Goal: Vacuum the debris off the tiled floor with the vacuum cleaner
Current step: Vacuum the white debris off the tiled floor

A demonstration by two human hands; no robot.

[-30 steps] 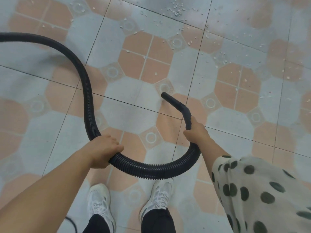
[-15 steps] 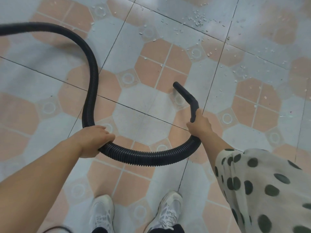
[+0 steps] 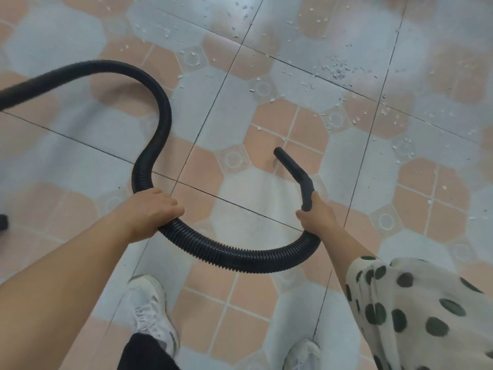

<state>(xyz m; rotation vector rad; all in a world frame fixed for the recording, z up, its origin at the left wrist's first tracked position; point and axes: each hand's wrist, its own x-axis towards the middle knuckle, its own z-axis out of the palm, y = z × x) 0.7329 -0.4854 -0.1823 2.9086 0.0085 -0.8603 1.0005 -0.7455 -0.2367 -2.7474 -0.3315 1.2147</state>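
Observation:
A black ribbed vacuum hose [image 3: 160, 124] snakes in from the left edge and loops low between my hands. My left hand [image 3: 149, 212] grips the hose from above. My right hand [image 3: 317, 214] holds the bent black nozzle [image 3: 296, 172] at its lower end; the nozzle's open tip points up and left, above the floor. White debris [image 3: 337, 69] lies scattered over the tiled floor [image 3: 80, 161] at the top and right, thickest in a small pile at the upper right. The vacuum's body is out of view.
My two white shoes [image 3: 152, 313] stand on the tiles at the bottom, one left and one near the bottom edge. A polka-dot sleeve [image 3: 416, 313] covers my right arm. A small dark object [image 3: 3, 222] shows at the left edge.
The view has shifted so the debris pile now lies further right. The hose loop has swung rightward and my hands are wider apart; my feet have stepped.

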